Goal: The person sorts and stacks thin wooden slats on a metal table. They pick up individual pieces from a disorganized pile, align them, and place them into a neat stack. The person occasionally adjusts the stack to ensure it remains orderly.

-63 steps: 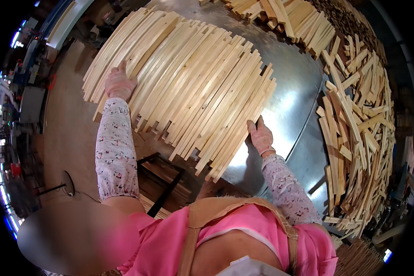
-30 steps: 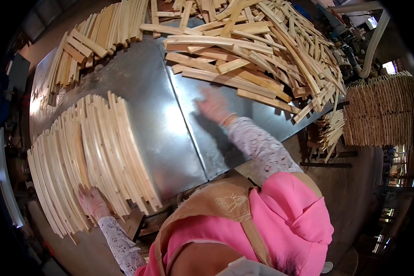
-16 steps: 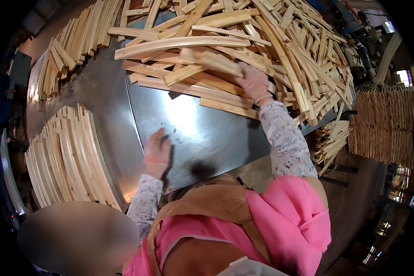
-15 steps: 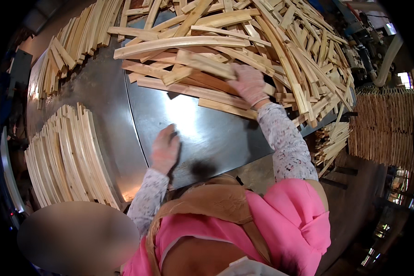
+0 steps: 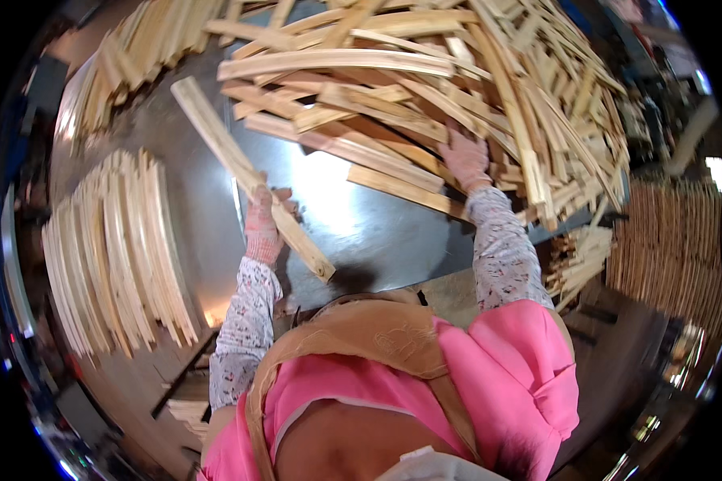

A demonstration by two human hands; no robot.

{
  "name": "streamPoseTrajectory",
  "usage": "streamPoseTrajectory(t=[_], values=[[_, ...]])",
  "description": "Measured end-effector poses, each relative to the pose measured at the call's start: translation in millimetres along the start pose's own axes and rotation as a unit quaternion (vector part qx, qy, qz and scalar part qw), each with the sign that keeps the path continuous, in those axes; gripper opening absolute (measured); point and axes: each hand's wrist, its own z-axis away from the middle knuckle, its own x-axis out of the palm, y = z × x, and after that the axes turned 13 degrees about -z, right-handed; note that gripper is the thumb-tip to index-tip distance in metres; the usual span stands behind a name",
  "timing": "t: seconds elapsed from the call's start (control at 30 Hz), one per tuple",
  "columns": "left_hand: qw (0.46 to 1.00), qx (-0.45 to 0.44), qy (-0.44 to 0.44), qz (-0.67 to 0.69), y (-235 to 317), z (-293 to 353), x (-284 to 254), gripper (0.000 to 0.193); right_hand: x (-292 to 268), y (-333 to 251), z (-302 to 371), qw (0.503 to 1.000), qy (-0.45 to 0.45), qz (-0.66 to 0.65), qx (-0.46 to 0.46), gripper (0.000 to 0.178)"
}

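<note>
While my left hand (image 5: 263, 223), empty half a second ago, now grips a slat (image 5: 217, 144) slanting over the metal table (image 5: 329, 244), that piece is clear of the jumbled pile (image 5: 353, 61). My left forearm (image 5: 245, 329) angles upward, wrist nearly straight. Farther out, my right hand (image 5: 465, 159) reaches palm down into the pile's near side; whether it grips anything, I cannot tell.
</note>
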Motion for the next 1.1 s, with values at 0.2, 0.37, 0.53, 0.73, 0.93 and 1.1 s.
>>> streamPoseTrajectory(t=[0.2,0.37,0.53,0.73,0.93,1.1], values=[[0.991,-0.037,-0.066,0.114,29,-13,-57,0.083,6,-111,12,0.976,-0.004,-0.161,-0.149,0.064],[0.992,-0.061,0.018,0.106,46,-18,-85,0.083,14,-297,72,0.912,-0.186,-0.357,-0.073,0.065],[0.996,0.047,0.043,0.058,17,-42,-109,0.069,93,-346,141,0.880,-0.240,-0.374,-0.167,0.077],[0.993,0.075,-0.077,0.056,25,-58,-86,0.084,67,-301,167,0.849,-0.306,-0.422,-0.081,0.076],[0.852,0.219,-0.013,-0.475,94,-90,8,0.082,-132,-249,-109,0.951,-0.026,-0.249,-0.181,0.062],[0.515,0.408,0.074,-0.750,146,-177,49,0.074,-205,-193,-254,0.970,0.183,-0.137,-0.082,0.073]])
